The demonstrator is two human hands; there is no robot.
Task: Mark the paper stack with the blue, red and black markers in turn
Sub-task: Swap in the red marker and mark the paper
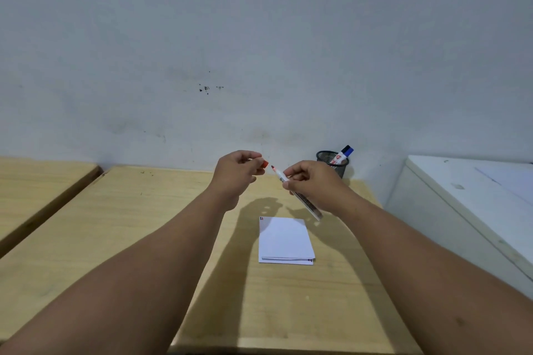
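My right hand (313, 181) grips the white barrel of the red marker (305, 201), held in the air with its bare red tip pointing up and left. A short gap away, my left hand (238, 171) pinches the marker's red cap (264, 164) between its fingertips. Below both hands the white paper stack (284, 239) lies flat on the wooden table (129, 239), with small coloured marks at its top left corner and bottom right corner. The blue marker (343, 154) stands in a black mesh pen cup (334, 163) at the table's back right. No black marker is visible.
A second wooden table (37, 181) sits to the left across a narrow gap. A white cabinet (467, 199) stands close on the right. The grey wall runs right behind the table.
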